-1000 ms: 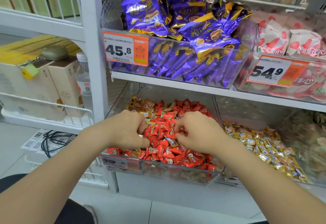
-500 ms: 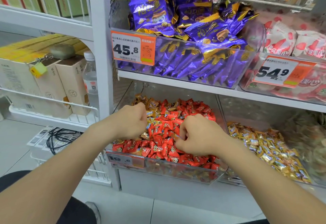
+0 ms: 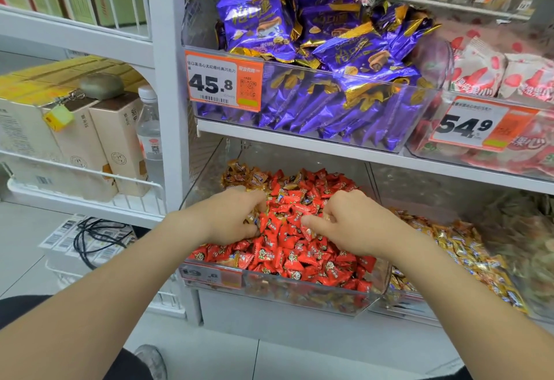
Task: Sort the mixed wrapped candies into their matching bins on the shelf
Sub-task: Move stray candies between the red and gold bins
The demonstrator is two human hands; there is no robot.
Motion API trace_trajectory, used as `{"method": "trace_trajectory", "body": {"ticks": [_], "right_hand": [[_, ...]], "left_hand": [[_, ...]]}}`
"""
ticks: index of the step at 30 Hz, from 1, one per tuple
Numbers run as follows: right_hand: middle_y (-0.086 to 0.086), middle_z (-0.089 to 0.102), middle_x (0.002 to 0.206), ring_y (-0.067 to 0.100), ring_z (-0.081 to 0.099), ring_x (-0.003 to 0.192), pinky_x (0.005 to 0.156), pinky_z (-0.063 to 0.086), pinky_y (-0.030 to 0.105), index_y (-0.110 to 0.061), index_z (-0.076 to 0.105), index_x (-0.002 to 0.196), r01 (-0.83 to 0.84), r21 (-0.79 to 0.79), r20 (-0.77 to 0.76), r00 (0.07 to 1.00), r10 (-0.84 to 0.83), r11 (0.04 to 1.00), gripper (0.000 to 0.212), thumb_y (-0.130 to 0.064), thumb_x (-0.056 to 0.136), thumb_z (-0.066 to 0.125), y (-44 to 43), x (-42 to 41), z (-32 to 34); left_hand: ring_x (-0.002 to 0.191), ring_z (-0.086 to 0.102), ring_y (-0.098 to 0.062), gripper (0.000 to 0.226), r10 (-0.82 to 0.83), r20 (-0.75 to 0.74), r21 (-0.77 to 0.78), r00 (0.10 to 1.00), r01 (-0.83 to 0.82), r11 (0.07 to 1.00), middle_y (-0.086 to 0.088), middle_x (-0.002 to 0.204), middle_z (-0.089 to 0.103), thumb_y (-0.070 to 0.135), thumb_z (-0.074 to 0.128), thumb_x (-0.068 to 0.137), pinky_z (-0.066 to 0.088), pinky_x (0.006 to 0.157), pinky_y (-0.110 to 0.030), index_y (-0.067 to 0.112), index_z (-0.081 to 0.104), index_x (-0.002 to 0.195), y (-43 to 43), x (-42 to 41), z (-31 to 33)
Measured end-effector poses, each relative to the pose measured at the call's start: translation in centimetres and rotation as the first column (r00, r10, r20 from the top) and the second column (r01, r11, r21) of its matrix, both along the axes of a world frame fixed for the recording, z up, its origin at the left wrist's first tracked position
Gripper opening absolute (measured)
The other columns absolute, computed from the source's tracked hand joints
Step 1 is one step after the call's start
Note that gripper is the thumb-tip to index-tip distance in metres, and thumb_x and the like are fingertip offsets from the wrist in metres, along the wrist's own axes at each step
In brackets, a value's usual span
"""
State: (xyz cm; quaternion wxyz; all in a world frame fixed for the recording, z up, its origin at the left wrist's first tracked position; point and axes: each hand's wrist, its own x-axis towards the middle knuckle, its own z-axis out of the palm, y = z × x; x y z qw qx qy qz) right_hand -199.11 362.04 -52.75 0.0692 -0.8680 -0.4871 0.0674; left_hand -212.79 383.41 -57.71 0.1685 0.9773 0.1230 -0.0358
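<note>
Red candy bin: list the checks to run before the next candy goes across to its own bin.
1. Both hands at the red candy bin: ok, the left hand and right hand are on the pile.
2. Left hand grips gold candies: ok, gold wrappers show at its fingers.
3. Right hand has a candy: cannot tell, its fingers curl into the red candies.
4. Gold candy bin on the right is uncovered: ok.
5. Red candy bin sorted: not ok, stray brown-gold candies lie in its back left corner.
</note>
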Motion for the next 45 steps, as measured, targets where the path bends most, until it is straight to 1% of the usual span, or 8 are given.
{"method": "trace_trajectory", "body": {"ticks": [4,8,12,17,26,33,37,45], "right_hand": [[-0.004,0.071,0.056,0.002,0.06,0.047,0.051,0.042,0.013,-0.009,0.074,0.066,0.075,-0.002,-0.136,0.988,-0.075,0.997,0.042,-0.039,0.095,0.068,-0.2,0.2,0.7],[-0.004,0.073,0.058,0.003,0.055,0.043,0.053,0.053,0.02,-0.014,0.079,0.071,0.099,-0.021,-0.239,0.966,-0.102,0.995,0.025,-0.024,0.09,0.067,-0.2,-0.2,1.6],[-0.003,0.075,0.063,0.008,0.062,0.046,0.049,0.048,0.019,-0.014,0.078,0.072,0.139,0.132,-0.275,0.956,-0.098,0.981,0.021,-0.016,0.087,0.063,-0.1,-0.6,1.8],[0.005,0.077,0.075,0.024,0.07,0.052,0.045,0.051,0.029,-0.016,0.07,0.103,0.079,0.355,-0.454,0.886,0.098,0.932,0.035,0.004,0.092,0.044,1.3,-0.9,0.7],[-0.013,0.07,0.088,0.021,0.068,0.096,0.068,0.043,0.033,-0.037,0.071,0.111,-0.241,0.167,0.213,0.956,0.204,0.956,0.018,-0.039,0.105,0.054,3.9,-0.5,-2.3],[-0.01,0.067,0.097,0.024,0.067,0.105,0.071,0.047,0.036,-0.036,0.067,0.122,-0.25,0.115,0.143,0.962,0.233,0.961,0.038,-0.063,0.095,0.064,5.4,-1.3,-3.1],[0.002,0.072,0.114,0.031,0.065,0.112,0.071,0.044,0.039,-0.032,0.06,0.135,-0.208,-0.001,0.183,0.962,0.205,0.978,0.05,-0.065,0.098,0.057,5.5,-1.9,-3.8],[-0.001,0.07,0.093,0.026,0.064,0.097,0.082,0.058,0.044,-0.022,0.071,0.092,-0.128,0.053,0.008,0.992,0.128,0.99,0.02,-0.041,0.094,0.069,5.7,-1.7,-4.1]], "left_hand": [[0.092,0.049,-0.018,0.024,0.006,0.03,-0.016,1.0,-0.006,1.0,0.001,0.101,0.05,0.04,0.065,0.099,0.04,0.076,-0.035,0.028,0.044,0.103,-0.2,-0.1,-0.2],[0.082,0.058,-0.02,0.014,0.07,0.102,-0.06,0.992,-0.065,0.996,-0.003,0.087,0.063,0.022,0.048,0.104,0.047,0.068,-0.04,0.016,0.055,0.093,-0.5,-0.4,0.7],[0.093,0.058,-0.02,0.025,0.092,0.042,-0.018,0.995,-0.091,0.996,0.0,0.101,0.059,0.005,0.045,0.099,0.049,0.077,-0.035,0.014,0.065,0.11,-0.1,-0.8,1.1],[0.11,0.056,-0.026,0.032,0.068,-0.12,-0.007,0.99,-0.07,0.998,-0.001,0.117,0.043,0.038,0.051,0.107,0.047,0.103,-0.047,0.024,0.051,0.136,0.6,-0.9,0.0],[0.089,0.053,-0.024,0.026,0.007,0.027,0.041,1.0,-0.008,0.999,0.003,0.096,0.046,0.038,0.064,0.096,0.046,0.077,-0.04,0.034,0.039,0.088,-0.1,-1.2,0.2],[0.069,0.059,-0.023,0.033,0.137,0.073,0.05,0.988,-0.141,0.989,-0.003,0.072,0.059,0.045,0.049,0.095,0.041,0.058,-0.035,0.018,0.056,0.077,-0.6,-1.7,1.9],[0.072,0.064,-0.022,0.028,0.156,0.074,0.018,0.985,-0.158,0.987,0.003,0.071,0.063,0.036,0.047,0.096,0.057,0.072,-0.044,0.019,0.069,0.089,-0.5,-2.0,2.3],[0.112,0.057,-0.021,0.034,0.097,-0.027,0.06,0.995,-0.095,0.994,0.005,0.115,0.05,0.015,0.046,0.099,0.049,0.099,-0.041,0.032,0.069,0.118,0.1,-2.2,1.7]]}}
